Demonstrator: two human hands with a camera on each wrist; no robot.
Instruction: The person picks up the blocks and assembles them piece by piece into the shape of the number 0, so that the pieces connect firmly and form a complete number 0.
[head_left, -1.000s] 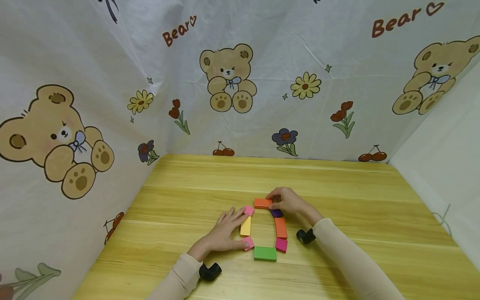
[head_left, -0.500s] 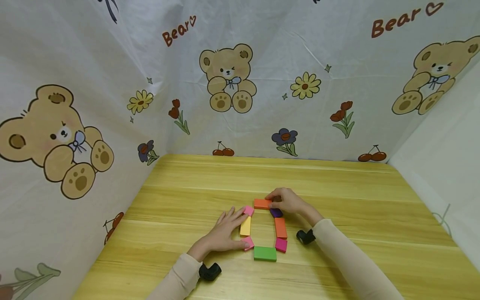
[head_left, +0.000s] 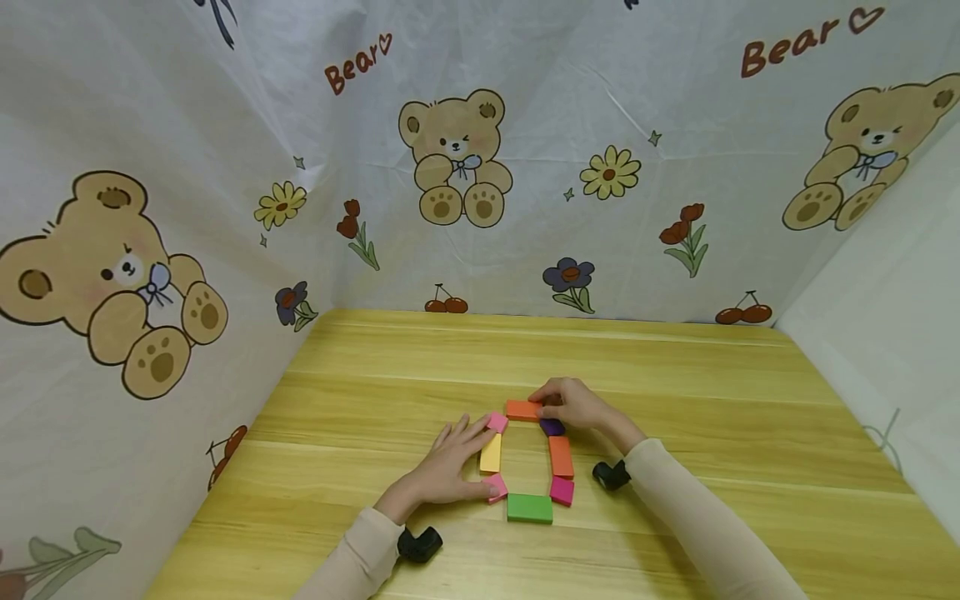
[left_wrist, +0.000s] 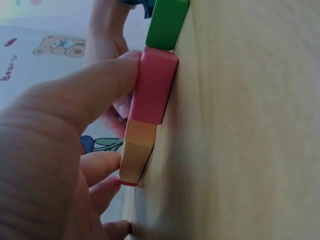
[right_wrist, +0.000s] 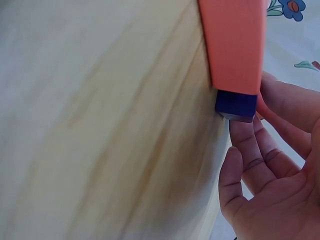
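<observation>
Small colored blocks form a ring on the table. My left hand [head_left: 447, 468] lies spread along its left side. Its thumb touches the near pink block [left_wrist: 156, 85]; its fingers reach the yellow block [head_left: 491, 453] and the far pink block [head_left: 497, 422]. At the ring's far side, my right hand [head_left: 579, 405] pinches the right end of an orange block [head_left: 522, 410] between thumb and fingers. The purple block [right_wrist: 236, 103] sits just below that hand, partly covered in the head view. Down the right side lie a second orange block [head_left: 561, 457] and a magenta block [head_left: 562, 491].
A green block [head_left: 529, 508] closes the near side of the ring. Black wrist cameras [head_left: 420, 544] stick out from both sleeves close to the wooden tabletop [head_left: 360, 367]. A bear-printed curtain [head_left: 525, 233] hangs behind and to the left of the table.
The far orange block has shifted very slightly left, with my right hand moving along. My left hand and the other blocks look still.
</observation>
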